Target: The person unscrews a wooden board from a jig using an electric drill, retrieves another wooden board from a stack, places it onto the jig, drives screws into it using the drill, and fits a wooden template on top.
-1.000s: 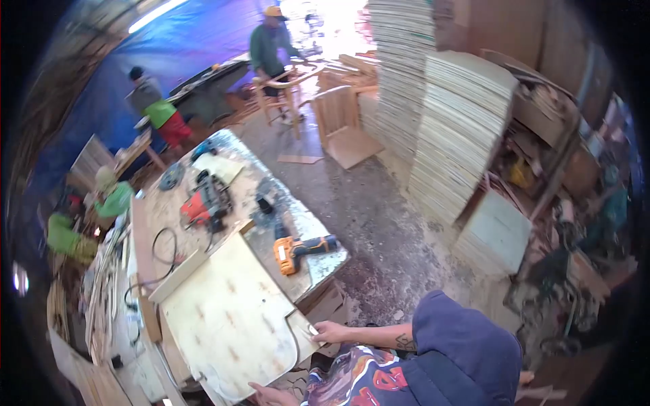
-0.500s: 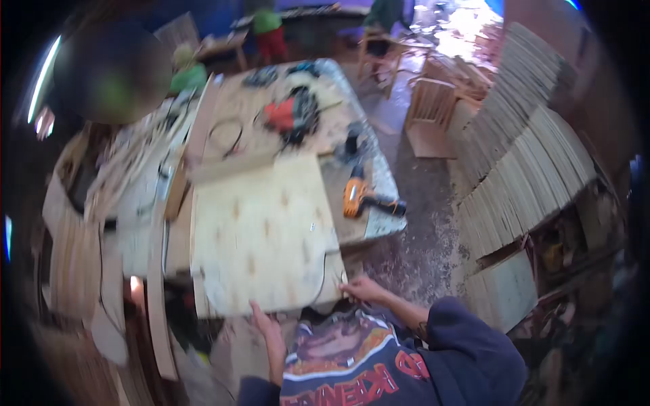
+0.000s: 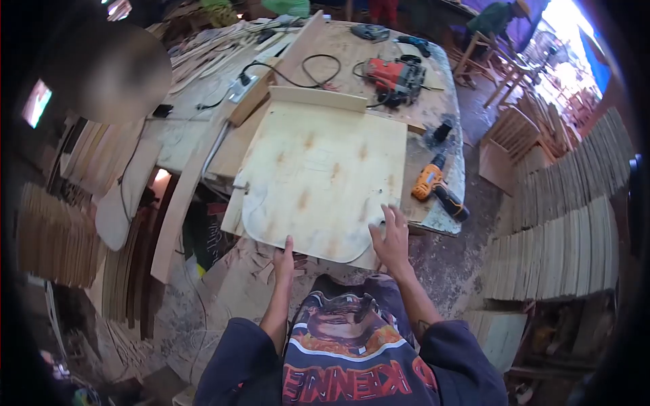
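A pale plywood panel (image 3: 318, 183) with rounded front corners lies on top of another plywood sheet (image 3: 232, 218), whose edge shows at the left. My left hand (image 3: 284, 262) is at the panel's front edge, thumb on the top face; the other fingers are hidden under it. Over the front right corner is my right hand (image 3: 393, 243), its fingers apart and bent. Something small and dark shows beside its fingertips, too small to name. An upright wooden strip (image 3: 318, 99) runs along the panel's back edge.
An orange cordless drill (image 3: 428, 181) and a red power tool (image 3: 391, 76) lie on the workbench (image 3: 455, 108). A black cord (image 3: 318, 84) loops behind the panel. Stacked wooden slats (image 3: 555, 254) stand at the right. Another person (image 3: 500, 24) is at the back right.
My right hand has left the front edge and moved up over the panel's corner, fingers opened. My left hand stays at the front edge. The view has shifted, bringing the bench lower left into view.
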### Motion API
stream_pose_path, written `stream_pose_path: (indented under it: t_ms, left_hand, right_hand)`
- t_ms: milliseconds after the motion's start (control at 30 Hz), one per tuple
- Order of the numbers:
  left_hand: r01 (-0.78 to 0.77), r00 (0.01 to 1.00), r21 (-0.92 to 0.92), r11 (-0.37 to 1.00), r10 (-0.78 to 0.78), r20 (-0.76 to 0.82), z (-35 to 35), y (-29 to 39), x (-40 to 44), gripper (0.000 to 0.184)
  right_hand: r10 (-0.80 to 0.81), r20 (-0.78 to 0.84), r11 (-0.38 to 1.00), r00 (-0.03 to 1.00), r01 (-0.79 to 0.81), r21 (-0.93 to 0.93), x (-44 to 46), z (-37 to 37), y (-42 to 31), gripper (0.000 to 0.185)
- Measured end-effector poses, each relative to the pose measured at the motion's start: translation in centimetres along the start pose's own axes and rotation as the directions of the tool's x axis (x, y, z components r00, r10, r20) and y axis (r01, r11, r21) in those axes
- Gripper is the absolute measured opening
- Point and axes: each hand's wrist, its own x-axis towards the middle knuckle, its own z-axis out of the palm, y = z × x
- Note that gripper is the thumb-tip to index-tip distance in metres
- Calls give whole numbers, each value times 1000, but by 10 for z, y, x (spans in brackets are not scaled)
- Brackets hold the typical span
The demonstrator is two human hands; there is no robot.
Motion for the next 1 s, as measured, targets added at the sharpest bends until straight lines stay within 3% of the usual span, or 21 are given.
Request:
stream_pose_path:
  t_ms: [67, 133, 167, 200, 233, 300, 333, 400, 433, 500, 567, 633, 767, 833, 1000]
  left_hand:
    - [-10, 999, 59, 998, 12, -35, -5, 6, -4, 49]
    - [93, 993, 185, 978, -104, 51, -17, 3, -2, 49]
    - [46, 999, 139, 989, -49, 16, -25, -19, 3, 46]
    - [-3, 1000, 220, 975, 4, -6, -31, -31, -1, 45]
    - [-48, 995, 290, 956, 71, -68, -38, -40, -3, 45]
    - [-97, 977, 302, 948, 149, -152, -53, -82, -2, 46]
    - [-71, 965, 302, 951, 143, -222, -63, -101, -5, 45]
    - [93, 936, 391, 915, 53, -348, -74, -111, -52, 41]
    - [113, 909, 351, 929, 46, -414, -82, -143, -63, 41]
    - [204, 924, 690, 694, 97, -370, -109, -220, -73, 52]
    - [384, 898, 597, 704, -135, -419, -109, -218, -145, 58]
    - [470, 853, 526, 709, -211, -477, -106, -233, -181, 56]
    - [524, 782, 401, 752, -237, -577, -81, -264, -227, 52]
    - [516, 768, 357, 779, -236, -595, -58, -279, -244, 51]
    - [422, 833, 357, 833, -201, -515, -2, -301, -266, 46]
  right_hand:
    - [-97, -29, 995, 995, 97, 3, 18, 10, -11, 56]
    - [-254, 19, 916, 967, 247, -317, 39, 36, -17, 59]
    - [-248, 155, 906, 956, 285, -314, 44, 46, -16, 60]
    - [-188, 330, 910, 925, 291, -297, 46, 55, -13, 60]
    - [-150, 373, 967, 916, 215, -140, 57, 60, -9, 58]
    - [-277, 297, 916, 914, 345, -206, 69, 84, 9, 56]
    - [-123, 416, 872, 901, 298, -388, 73, 59, -27, 56]
    - [-125, 382, 855, 915, 295, -427, 77, 76, -9, 57]
    - [-99, 406, 831, 909, 300, -469, 79, 74, -10, 58]
    - [-125, 426, 840, 896, 324, -435, 80, 71, -13, 58]
    - [-124, 415, 848, 901, 314, -427, 66, 56, -16, 59]
    - [-132, 471, 865, 872, 333, -375, 71, 48, -23, 61]
    - [-199, 538, 863, 819, 406, -300, 77, 29, -26, 62]
    - [-221, 491, 867, 843, 400, -297, 79, 39, -19, 63]
    - [-196, 435, 884, 879, 350, -310, 75, 48, -8, 64]
